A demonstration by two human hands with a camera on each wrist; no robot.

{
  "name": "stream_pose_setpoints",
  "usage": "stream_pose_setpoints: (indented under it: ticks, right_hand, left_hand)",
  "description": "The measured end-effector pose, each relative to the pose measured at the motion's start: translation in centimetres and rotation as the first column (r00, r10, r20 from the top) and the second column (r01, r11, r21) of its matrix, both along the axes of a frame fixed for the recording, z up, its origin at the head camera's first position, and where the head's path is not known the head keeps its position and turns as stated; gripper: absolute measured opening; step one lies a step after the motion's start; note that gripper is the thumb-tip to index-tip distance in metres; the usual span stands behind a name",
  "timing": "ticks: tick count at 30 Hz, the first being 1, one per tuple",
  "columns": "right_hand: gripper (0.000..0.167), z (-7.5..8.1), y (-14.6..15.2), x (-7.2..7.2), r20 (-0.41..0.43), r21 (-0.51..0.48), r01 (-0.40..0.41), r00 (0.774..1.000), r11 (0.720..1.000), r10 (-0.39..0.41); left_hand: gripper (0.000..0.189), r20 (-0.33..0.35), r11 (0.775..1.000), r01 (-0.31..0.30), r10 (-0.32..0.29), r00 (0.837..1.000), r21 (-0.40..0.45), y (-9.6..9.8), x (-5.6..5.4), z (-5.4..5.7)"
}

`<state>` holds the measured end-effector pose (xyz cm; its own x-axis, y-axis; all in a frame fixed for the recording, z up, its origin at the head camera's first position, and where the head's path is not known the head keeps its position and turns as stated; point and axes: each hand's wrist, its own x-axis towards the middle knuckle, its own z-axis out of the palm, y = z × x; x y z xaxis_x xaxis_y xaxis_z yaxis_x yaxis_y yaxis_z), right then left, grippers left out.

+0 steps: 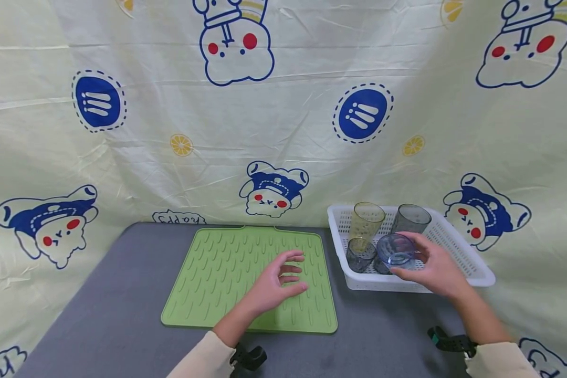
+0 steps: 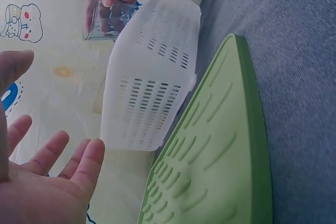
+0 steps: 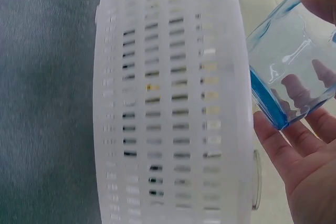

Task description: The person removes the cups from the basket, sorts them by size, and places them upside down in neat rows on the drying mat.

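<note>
In the head view my right hand (image 1: pixel 437 265) grips a clear blue drinking glass (image 1: pixel 394 251) over the front part of a white perforated basket (image 1: pixel 373 283). The right wrist view shows the thumb on one side of the blue glass (image 3: pixel 294 61) and the fingers on the other, above the basket rim. Inside the basket stand a yellowish glass (image 1: pixel 366 220), a grey glass (image 1: pixel 412 218) and a small dark glass (image 1: pixel 360 256). My left hand (image 1: pixel 279 281) hovers over a green ridged mat (image 1: pixel 208 278), its fingers spread and loosely bent, with nothing in it.
The mat and basket lie side by side on a grey tabletop (image 1: pixel 137 283). Behind them hangs a pale printed curtain (image 1: pixel 288 121) that comes down at the table's back edge. Both wrists wear black straps (image 1: pixel 248 358).
</note>
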<state>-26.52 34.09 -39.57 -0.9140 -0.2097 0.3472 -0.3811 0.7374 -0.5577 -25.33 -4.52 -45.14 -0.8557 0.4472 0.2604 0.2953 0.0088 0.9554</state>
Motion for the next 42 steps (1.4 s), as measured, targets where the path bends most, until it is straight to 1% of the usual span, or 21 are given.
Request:
stream_pose_setpoints:
  ticks: [5, 12, 17, 22, 27, 32, 37, 42]
  right_hand:
    - [0.08, 0.1, -1.3, 0.2, -0.02, 0.031, 0.018, 1.0, 0.999, -0.018]
    - [0.081, 0.2, -2.6, 0.5, -0.032, 0.054, 0.031, 0.999, 0.998, -0.03]
    - [0.079, 0.4, -3.7, 0.8, -0.061, 0.072, 0.005, 0.998, 0.997, -0.001]
    - [0.077, 0.5, -5.0, 0.8, -0.079, 0.055, -0.04, 0.996, 0.998, 0.044]
    - [0.076, 0.2, -6.0, 0.6, -0.07, 0.035, -0.082, 0.994, 0.996, 0.084]
    - [0.078, 0.1, -6.9, 0.5, -0.084, 0.043, -0.106, 0.99, 0.993, 0.11]
    - [0.077, 0.1, -7.7, 0.4, -0.08, 0.037, -0.129, 0.988, 0.991, 0.131]
    - [0.073, 0.1, -8.2, 0.3, -0.076, 0.022, -0.155, 0.985, 0.988, 0.156]
  left_hand:
    - [0.067, -0.005, 1.0, 0.001, -0.001, 1.0, 0.016, 0.5, -0.2, 0.0]
    - [0.068, 0.016, 0.999, -0.016, 0.016, 1.0, 0.028, 1.0, -0.2, 0.3]
    - [0.069, 0.012, 0.999, -0.02, 0.02, 1.0, 0.034, 1.3, -0.3, 0.4]
    - [0.068, 0.005, 0.999, -0.018, 0.018, 1.0, 0.028, 1.7, -0.5, 0.5]
    - [0.07, 0.012, 1.0, -0.007, 0.007, 1.0, 0.028, 2.1, -0.5, 0.7]
    - [0.073, 0.003, 1.0, -0.007, 0.007, 1.0, 0.001, 2.6, -0.5, 1.0]
    - [0.075, -0.01, 1.0, -0.007, 0.007, 1.0, -0.023, 3.2, -0.5, 1.4]
    - [0.074, -0.001, 0.999, -0.013, 0.013, 1.0, -0.038, 3.7, -0.5, 1.7]
